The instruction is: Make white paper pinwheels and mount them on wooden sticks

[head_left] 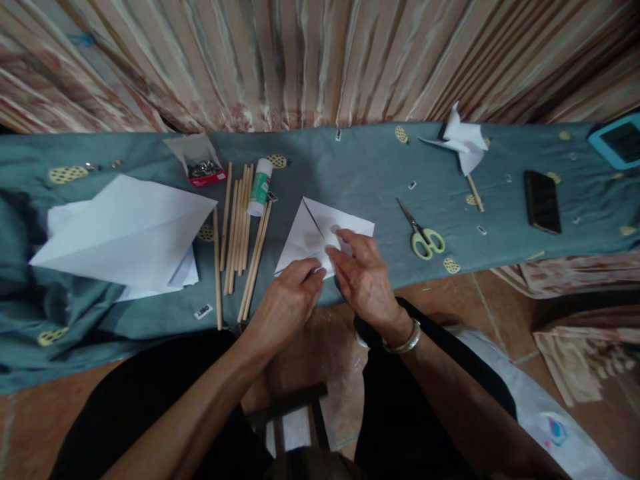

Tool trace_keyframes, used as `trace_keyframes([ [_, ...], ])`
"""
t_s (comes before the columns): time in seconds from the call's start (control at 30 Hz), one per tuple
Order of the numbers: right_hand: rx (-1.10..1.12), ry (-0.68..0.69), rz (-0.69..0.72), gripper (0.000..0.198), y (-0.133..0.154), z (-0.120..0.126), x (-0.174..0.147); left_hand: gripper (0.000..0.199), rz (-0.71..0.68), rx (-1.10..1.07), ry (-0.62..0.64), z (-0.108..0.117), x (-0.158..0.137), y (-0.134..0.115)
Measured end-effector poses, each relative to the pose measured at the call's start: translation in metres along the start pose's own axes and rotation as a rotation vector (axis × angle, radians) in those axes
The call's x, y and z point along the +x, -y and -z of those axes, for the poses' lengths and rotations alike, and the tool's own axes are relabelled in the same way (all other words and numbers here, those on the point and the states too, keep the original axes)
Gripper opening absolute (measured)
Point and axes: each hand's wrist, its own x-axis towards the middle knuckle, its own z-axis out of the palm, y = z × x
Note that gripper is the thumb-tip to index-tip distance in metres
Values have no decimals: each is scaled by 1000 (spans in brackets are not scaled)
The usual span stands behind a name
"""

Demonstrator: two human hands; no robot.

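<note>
Head view, left hand (287, 300): narrow pinch, thumb and fingers holding the near side of a folded paper (299, 237).
Right hand (367, 277): fingertips down on the same sheet, close together; grip width can't be told, knuckles hide the undersides.
Folded paper: flat on the bench (370, 167), close to its front edge; dark seam running from the far corner toward the fingers.
Seam risk: flaps could overlap or gape if the hands press unevenly and one skids.
Bench cover: soft cloth, wrinkled at left; a hard rub might drag it and shift the sheet.
Wooden sticks (240, 227): loose, left of the paper; a swing of the left forearm could roll some off the front.
Glue stick (261, 187): lying beside the sticks, also able to roll if knocked.
Open box (207, 175): small metal pieces inside; a bump could scatter them.
Paper stack (130, 233): far left, askew.
Scissors (419, 233): right of the paper, well apart from the right hand.
Outer right: white pinwheel (467, 143), then phone (543, 202).
</note>
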Motion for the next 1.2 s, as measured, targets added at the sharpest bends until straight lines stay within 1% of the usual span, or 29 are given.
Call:
trace_keyframes([
  [0.2, -59, 23, 19, 30, 2, -1, 0, 20, -3, -3, -2, 0, 0, 0],
  [0.3, -52, 68, -12, 33, 5, -3, -3, 21, -7, -2, 5, -1, 0, 0],
  [0.4, -97, 105, -36, 36, 9, -6, -6, 22, -8, 8, 8, -2, 0, 0],
  [0.53, -145, 132, -5, 38, 11, -9, -8, 23, -26, 29, 0, -2, 0, -1],
  [0.63, -221, 123, 35, 36, 11, -11, -4, 23, -34, 46, 13, -2, 1, -2],
  [0.77, -362, 107, 106, 27, 13, -15, 2, 23, -21, 63, 72, 0, 3, -3],
  [0.87, -408, 100, 142, 27, 16, -20, 4, 21, -8, 71, 86, 1, 5, -3],
  [0.97, -397, 93, 153, 28, 17, -20, 4, 17, -7, 56, 89, 1, 5, -2],
  [1.03, -364, 69, 143, 28, 14, -15, 4, 17, -8, 31, 80, 2, 5, -2],
  [1.13, -269, 8, 103, 30, 4, -2, 10, 17, -7, 4, 74, 3, 6, -1],
  [1.2, -231, -41, 57, 35, -7, 5, 17, 15, -11, 6, 89, 5, 8, -2],
])
